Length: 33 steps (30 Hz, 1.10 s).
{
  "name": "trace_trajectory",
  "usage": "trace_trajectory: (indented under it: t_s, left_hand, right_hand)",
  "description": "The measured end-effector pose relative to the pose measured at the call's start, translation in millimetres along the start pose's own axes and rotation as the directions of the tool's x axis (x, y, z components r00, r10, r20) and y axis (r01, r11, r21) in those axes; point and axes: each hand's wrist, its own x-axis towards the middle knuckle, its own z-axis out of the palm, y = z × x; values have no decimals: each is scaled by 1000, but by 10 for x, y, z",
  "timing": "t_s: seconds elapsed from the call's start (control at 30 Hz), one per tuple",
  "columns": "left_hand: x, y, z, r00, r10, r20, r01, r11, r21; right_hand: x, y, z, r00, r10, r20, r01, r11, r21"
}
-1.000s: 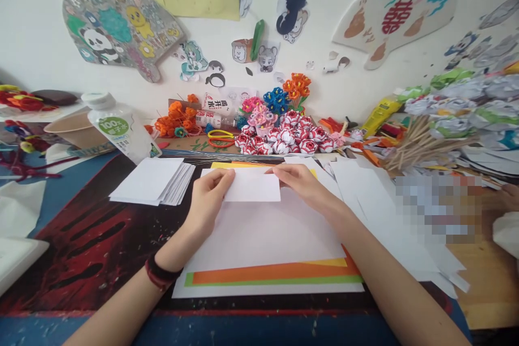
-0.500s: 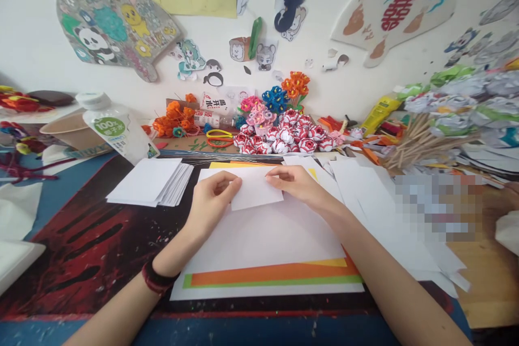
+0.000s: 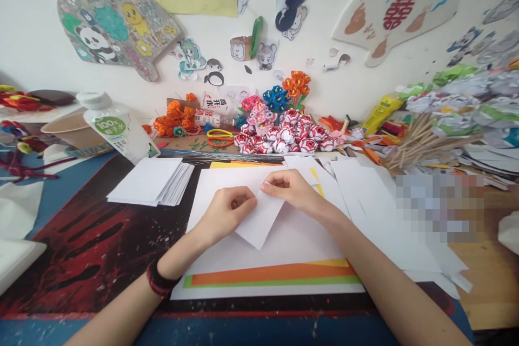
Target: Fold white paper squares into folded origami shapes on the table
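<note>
Between both hands is a small white sheet of paper (image 3: 261,221), tilted so that one corner points down toward me. My left hand (image 3: 231,211) pinches its upper left side between thumb and fingers. At the upper edge, my right hand (image 3: 290,188) grips it the same way. Below the small sheet lies a pile of larger paper (image 3: 227,257), white on top with orange, yellow and green edges showing. To the left of the pile sits a stack of small white sheets (image 3: 144,181).
A white bottle (image 3: 121,130) stands at the back left. Red-and-white paper flowers (image 3: 292,132) are heaped along the wall. More white sheets (image 3: 389,216) lie to the right, near a bundle of wooden sticks (image 3: 417,146). A white box (image 3: 18,262) is at the left edge.
The small sheet has turned from lying roughly square to a diagonal, corner down. My left hand has shifted right and slightly down, closer to my right hand.
</note>
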Motion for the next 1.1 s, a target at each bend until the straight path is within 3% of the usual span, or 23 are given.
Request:
trace_trajectory:
  t_s: [0.27, 0.47, 0.73, 1.1]
  left_hand:
    - [-28, 28, 20, 998, -30, 57, 35, 995, -96]
    - [-52, 39, 40, 999, 29, -38, -30, 999, -23]
    - [-22, 44, 76, 998, -31, -58, 25, 996, -91]
    - [-13, 35, 94, 995, -90, -48, 77, 968, -240]
  right_hand:
    - [-16, -22, 48, 1000, -1, 12, 1, 999, 37]
    - [-22, -38, 57, 999, -11, 34, 9, 999, 35]
    - [-34, -51, 92, 994, -89, -66, 88, 996, -26]
    - [-31, -40, 97, 986, -127, -108, 118, 989, -84]
